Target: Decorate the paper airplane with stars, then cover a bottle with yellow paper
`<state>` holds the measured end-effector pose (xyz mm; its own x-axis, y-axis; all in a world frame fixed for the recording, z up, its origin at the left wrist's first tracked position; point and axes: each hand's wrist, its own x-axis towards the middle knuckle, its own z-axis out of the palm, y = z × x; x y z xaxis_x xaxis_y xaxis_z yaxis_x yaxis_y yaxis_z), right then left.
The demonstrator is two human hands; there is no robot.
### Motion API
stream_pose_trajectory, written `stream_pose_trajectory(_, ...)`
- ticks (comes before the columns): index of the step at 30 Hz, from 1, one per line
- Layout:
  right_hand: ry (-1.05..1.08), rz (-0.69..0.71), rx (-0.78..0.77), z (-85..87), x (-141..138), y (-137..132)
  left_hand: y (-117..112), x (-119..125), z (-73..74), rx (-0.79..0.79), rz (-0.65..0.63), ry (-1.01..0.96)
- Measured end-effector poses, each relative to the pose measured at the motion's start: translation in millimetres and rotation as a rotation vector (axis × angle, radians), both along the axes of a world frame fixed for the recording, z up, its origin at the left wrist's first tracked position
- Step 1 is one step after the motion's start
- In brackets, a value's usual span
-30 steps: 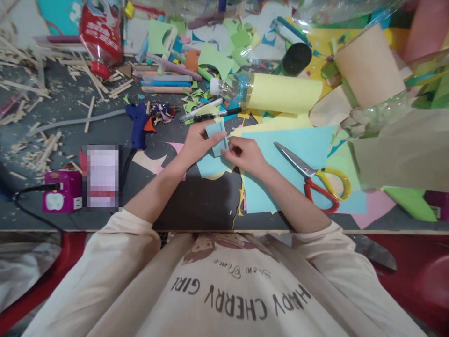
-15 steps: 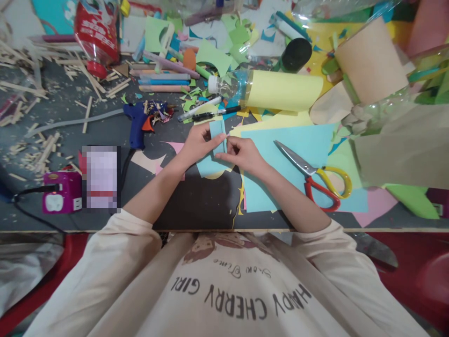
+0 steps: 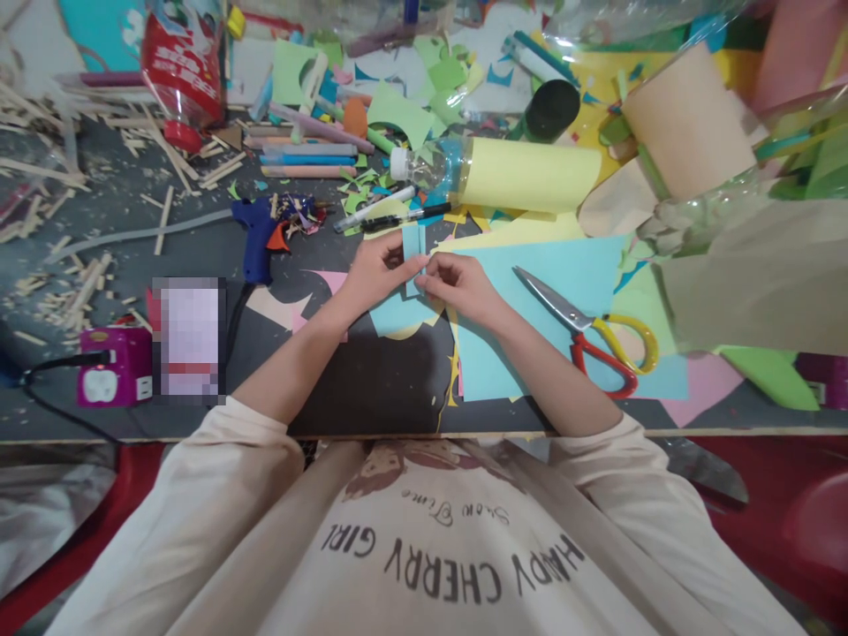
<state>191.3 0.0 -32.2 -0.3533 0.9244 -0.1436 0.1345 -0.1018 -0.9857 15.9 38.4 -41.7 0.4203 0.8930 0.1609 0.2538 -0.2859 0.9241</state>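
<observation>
A narrow folded strip of light blue paper (image 3: 412,240) stands between my hands, held above the table. My left hand (image 3: 384,272) is closed on its left side, with the thumb across the front. My right hand (image 3: 457,281) pinches its right edge, thumb and fingertips close together. Below the hands lies a light blue paper scrap (image 3: 401,318). Scissors (image 3: 576,322) with one red and one yellow handle rest with their blades apart on a stack of light blue paper (image 3: 494,362), right of my right hand.
A blue glue gun (image 3: 253,238) lies to the left, its cord running toward me. Beyond my hands are pens (image 3: 404,216), a bottle wrapped in yellow paper (image 3: 533,175), markers (image 3: 311,160) and paper scraps. Wooden sticks (image 3: 86,283) litter the left side, near a purple box (image 3: 116,367).
The folded strip has turned and looks narrower from here. My right thumb has drawn up closer to the fingertips at its edge. The scissors appear slightly further left with the whole view.
</observation>
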Motion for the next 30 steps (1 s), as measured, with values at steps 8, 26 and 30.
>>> stream_pose_trajectory(8, -0.030, -0.025, 0.045, -0.6, 0.0, 0.1, 0.0, 1.4, 4.6, -0.026, -0.058, -0.018)
stream_pose_trajectory(26, 0.063, -0.015, -0.007, -3.3, 1.3, 1.6, 0.1, -1.3, 2.0, -0.055, -0.022, -0.039)
stream_pose_trajectory(30, 0.110, -0.024, -0.026, -3.5, 1.4, 1.7, 0.3, -1.6, 0.1, -0.078, -0.046, -0.076)
